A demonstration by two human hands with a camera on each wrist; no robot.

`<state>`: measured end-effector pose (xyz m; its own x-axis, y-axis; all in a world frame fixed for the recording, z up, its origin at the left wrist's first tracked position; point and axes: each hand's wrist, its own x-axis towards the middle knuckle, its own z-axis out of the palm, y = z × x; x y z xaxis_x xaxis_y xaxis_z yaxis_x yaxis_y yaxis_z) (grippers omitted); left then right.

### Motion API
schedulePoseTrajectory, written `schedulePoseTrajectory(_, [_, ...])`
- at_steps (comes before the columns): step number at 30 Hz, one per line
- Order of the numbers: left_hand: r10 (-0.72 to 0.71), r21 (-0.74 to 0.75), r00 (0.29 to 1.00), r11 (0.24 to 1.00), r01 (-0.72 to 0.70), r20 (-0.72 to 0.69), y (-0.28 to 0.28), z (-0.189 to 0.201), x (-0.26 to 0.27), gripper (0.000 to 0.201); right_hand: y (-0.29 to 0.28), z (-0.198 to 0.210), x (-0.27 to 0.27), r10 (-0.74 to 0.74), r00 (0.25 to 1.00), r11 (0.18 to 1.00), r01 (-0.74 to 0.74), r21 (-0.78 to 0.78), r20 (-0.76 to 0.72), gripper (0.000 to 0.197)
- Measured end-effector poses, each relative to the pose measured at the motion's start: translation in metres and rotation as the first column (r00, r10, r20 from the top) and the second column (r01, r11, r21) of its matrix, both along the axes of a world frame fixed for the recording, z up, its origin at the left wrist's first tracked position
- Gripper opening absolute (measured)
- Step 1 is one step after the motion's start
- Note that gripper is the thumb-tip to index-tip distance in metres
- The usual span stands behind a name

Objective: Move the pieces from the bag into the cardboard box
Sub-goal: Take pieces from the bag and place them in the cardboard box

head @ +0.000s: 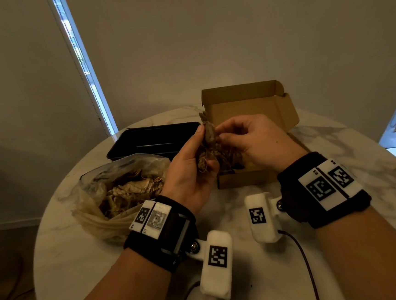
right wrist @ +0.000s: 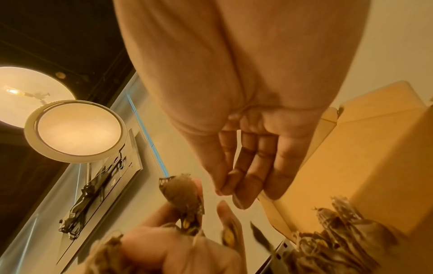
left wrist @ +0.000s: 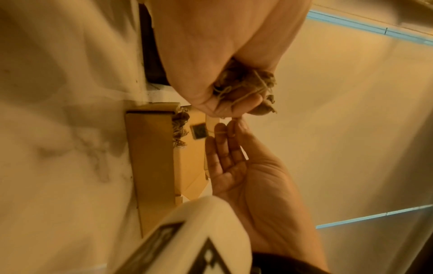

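My left hand [head: 194, 158] grips a bundle of brown burlap and twine pieces [head: 209, 137], upright, just left of the open cardboard box [head: 248, 107]. My right hand [head: 224, 134] meets the bundle from the right over the box. Its thumb and fingertips [right wrist: 225, 188] are pinched together, and a thin twine strand [left wrist: 219, 132] from the bundle [left wrist: 246, 87] crosses them. More brown pieces [head: 232, 158] lie in the box near its front left corner. The clear plastic bag [head: 121, 187] holding several more pieces sits on the table to the left.
A black rectangular tray [head: 153, 139] stands behind the bag, left of the box. Everything sits on a round white marble table [head: 222, 217]. The box lid [head: 240, 92] stands upright at the back. A dark cable [head: 304, 260] runs from my right wrist.
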<state>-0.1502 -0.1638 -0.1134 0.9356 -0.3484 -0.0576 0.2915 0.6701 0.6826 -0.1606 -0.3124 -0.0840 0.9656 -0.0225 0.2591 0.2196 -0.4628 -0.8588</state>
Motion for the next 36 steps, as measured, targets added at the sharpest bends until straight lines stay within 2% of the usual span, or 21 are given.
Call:
schedulePoseTrajectory(2, [-0.015,-0.031,1.0,0.999,0.014,-0.025,0.001,-0.001,0.0,0.021,-0.001,0.001,0.0,-0.052,0.998,0.999,0.052,-0.004,0.023,0.015])
schedulePoseTrajectory(8, [-0.031,-0.041,0.995,0.999,0.027,-0.098,0.0,-0.001,0.002,0.021,-0.004,0.003,-0.001,-0.177,0.979,0.982,0.183,-0.045,0.106,0.015])
schedulePoseTrajectory(11, [-0.086,-0.08,0.994,0.994,0.081,-0.068,0.001,-0.001,0.002,0.03,-0.006,0.002,0.001,-0.219,0.968,0.972,0.227,-0.056,0.122,0.016])
schedulePoseTrajectory(15, [-0.149,-0.012,0.989,0.989,0.15,0.011,0.0,-0.004,0.002,0.037,-0.009,0.002,0.003,-0.246,0.962,0.962,0.257,-0.094,0.119,0.017])
schedulePoseTrajectory(19, [-0.094,0.016,0.995,0.996,0.093,0.044,0.0,-0.004,0.002,0.024,-0.009,0.001,0.004,-0.212,0.973,0.97,0.221,-0.1,0.091,0.011])
schedulePoseTrajectory(24, [0.091,-0.028,0.996,0.995,-0.091,-0.005,0.001,-0.006,0.007,0.044,-0.005,0.002,0.0,-0.154,0.985,0.979,0.162,-0.122,0.072,0.011])
schedulePoseTrajectory(27, [0.151,0.006,0.988,0.989,-0.151,-0.025,0.0,-0.007,0.009,0.044,-0.002,0.004,-0.003,-0.105,0.99,0.984,0.117,-0.135,0.096,0.013])
schedulePoseTrajectory(29, [0.164,0.028,0.986,0.986,-0.164,-0.026,-0.001,-0.008,0.009,0.041,0.001,0.006,-0.006,-0.036,0.992,0.989,0.053,-0.136,0.123,0.012])
schedulePoseTrajectory(32, [0.16,0.116,0.986,0.98,-0.164,0.04,-0.001,-0.009,0.007,0.024,0.004,0.009,-0.01,0.042,0.987,0.984,-0.014,-0.178,0.156,0.011])
schedulePoseTrajectory(36, [0.076,0.282,0.983,0.951,-0.122,0.168,-0.007,-0.008,-0.001,0.017,0.0,0.007,-0.005,0.001,0.975,0.971,0.053,-0.234,0.224,0.011])
